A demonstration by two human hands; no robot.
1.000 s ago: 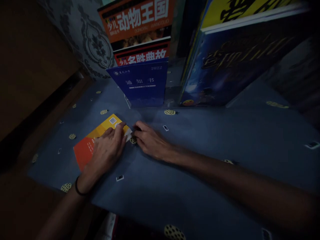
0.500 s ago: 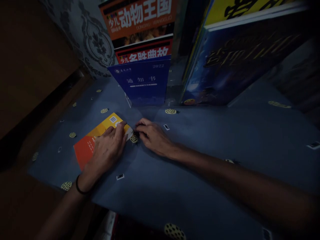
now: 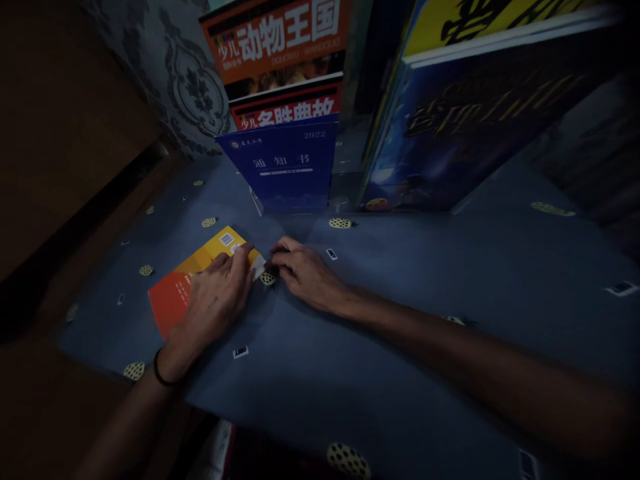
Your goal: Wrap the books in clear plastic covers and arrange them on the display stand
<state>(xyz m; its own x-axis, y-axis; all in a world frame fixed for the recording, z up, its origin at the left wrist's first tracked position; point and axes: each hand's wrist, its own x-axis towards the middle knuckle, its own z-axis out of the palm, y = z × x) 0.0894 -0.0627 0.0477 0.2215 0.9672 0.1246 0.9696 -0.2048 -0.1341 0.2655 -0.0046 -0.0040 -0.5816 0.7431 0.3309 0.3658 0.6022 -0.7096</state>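
Note:
A small orange and yellow book (image 3: pixel 173 293) with a barcode lies flat on the cloth, tilted towards the upper right. My left hand (image 3: pixel 220 290) is on top of it with bent fingers, holding it down near its right end. A pale whitish flap (image 3: pixel 259 265) shows at the book's right corner, beside my left fingertips. Just right of that corner is my right hand (image 3: pixel 307 273), its thumb and fingertips pinched together. Whatever is between those fingertips is too small and dark to make out.
The blue tablecloth (image 3: pixel 400 280) has a pineapple print. Behind my hands a blue booklet (image 3: pixel 285 190) stands before orange and red books (image 3: pixel 285 40). To the right stands a large dark-blue book (image 3: pixel 450 127). A brown wooden surface (image 3: pixel 65 120) borders the left.
Both hands and the book stay almost in place. The view has shifted slightly.

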